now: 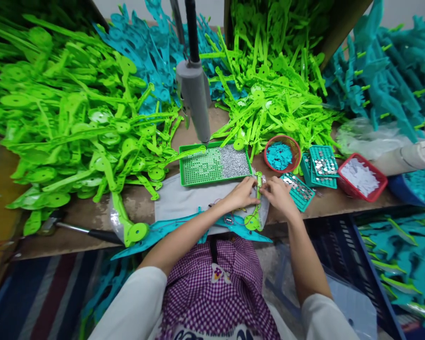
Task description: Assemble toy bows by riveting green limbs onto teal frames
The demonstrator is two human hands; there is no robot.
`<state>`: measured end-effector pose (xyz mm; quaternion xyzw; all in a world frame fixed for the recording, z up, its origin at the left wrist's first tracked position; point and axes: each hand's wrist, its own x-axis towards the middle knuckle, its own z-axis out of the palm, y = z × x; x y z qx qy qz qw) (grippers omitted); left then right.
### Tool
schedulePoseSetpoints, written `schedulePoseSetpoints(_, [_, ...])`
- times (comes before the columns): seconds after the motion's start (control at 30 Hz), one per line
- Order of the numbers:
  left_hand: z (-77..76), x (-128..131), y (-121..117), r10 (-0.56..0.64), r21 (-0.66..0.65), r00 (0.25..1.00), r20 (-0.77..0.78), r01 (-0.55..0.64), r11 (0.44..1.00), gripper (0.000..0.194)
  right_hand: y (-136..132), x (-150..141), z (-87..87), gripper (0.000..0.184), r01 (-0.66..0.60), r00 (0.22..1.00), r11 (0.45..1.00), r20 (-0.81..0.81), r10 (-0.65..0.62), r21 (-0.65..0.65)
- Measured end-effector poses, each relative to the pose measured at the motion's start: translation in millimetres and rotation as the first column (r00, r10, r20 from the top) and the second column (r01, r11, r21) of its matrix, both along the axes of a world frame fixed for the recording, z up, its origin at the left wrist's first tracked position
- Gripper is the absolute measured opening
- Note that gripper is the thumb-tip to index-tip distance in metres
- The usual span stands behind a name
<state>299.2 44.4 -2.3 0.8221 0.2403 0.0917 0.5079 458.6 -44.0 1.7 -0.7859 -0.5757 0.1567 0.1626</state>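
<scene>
A lime-green plastic arm piece (253, 221) with a round disc end stands lengthwise between my hands, partly wrapped in clear film. My left hand (243, 193) grips it from the left with bent fingers. From the other side, my right hand (278, 192) pinches at its upper part; any small item in those fingertips is hidden. Under my forearms lies a long turquoise plastic part (179, 230), with thin wires and a small metallic piece (228, 219) near its middle. A grey cloth (175, 196) is spread beneath the work.
A green tray (198, 170) holds small metal pieces below a hanging electric screwdriver (195, 97). Rightward are a turquoise-filled basket (282, 153), teal trays (297, 191) of metal discs and a red basket (363, 177). Green parts (63, 113) pile up left. A hammer (88, 231) lies near the edge.
</scene>
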Motion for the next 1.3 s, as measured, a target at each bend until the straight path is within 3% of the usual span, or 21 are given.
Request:
schedulePoseSetpoints(0.17, [-3.0,-0.3,0.4,-0.004,0.016,1.000,0.000,0.004,1.000,0.051,-1.6,7.4,0.3,0.027,-0.014,0.968,0.999,-0.251,0.022,0.033])
schedulePoseSetpoints(0.27, [-0.7,-1.5,0.1,-0.004,0.000,1.000,-0.001,0.004,1.000,0.051,-7.5,7.5,-2.1,0.027,0.060,0.935,0.992,-0.353,-0.018,0.110])
schedulePoseSetpoints(0.4, [5.2,1.2,-2.8,0.037,0.042,0.999,0.008,-0.037,0.998,0.033,-18.3,1.5,-5.0,0.029,0.211,0.889,0.958,-0.446,-0.106,0.193])
schedulePoseSetpoints(0.5, [6.7,9.0,-5.4,0.054,0.090,0.999,-0.003,-0.053,0.995,0.022,-23.7,-2.8,-2.0,0.030,0.254,0.851,0.942,-0.512,-0.112,0.218])
schedulePoseSetpoints(0.67, [5.7,20.4,-6.1,0.076,0.035,0.997,0.013,-0.076,0.997,0.012,-26.1,-1.8,11.2,0.031,0.246,0.882,0.923,-0.462,-0.086,0.297])
schedulePoseSetpoints(0.8, [6.7,20.8,-5.1,0.043,-0.013,0.997,0.059,-0.042,0.999,0.011,-23.7,1.4,15.0,0.033,0.138,0.863,0.964,-0.505,-0.005,0.227])
schedulePoseSetpoints(1.0, [6.8,19.9,-8.8,0.069,-0.124,0.997,0.047,-0.063,0.990,0.019,-21.5,5.0,13.8,0.027,0.165,0.926,0.972,-0.366,-0.095,0.167])
schedulePoseSetpoints(1.17, [10.3,22.7,-15.1,0.153,-0.181,0.981,0.117,-0.130,0.975,0.037,-20.1,6.6,19.5,0.027,0.197,0.964,0.971,-0.206,-0.167,0.138])
schedulePoseSetpoints(1.3, [12.7,26.8,-14.0,0.183,-0.147,0.972,0.148,-0.161,0.976,0.019,-17.6,8.3,21.2,0.039,0.176,0.971,0.976,-0.186,-0.150,0.132])
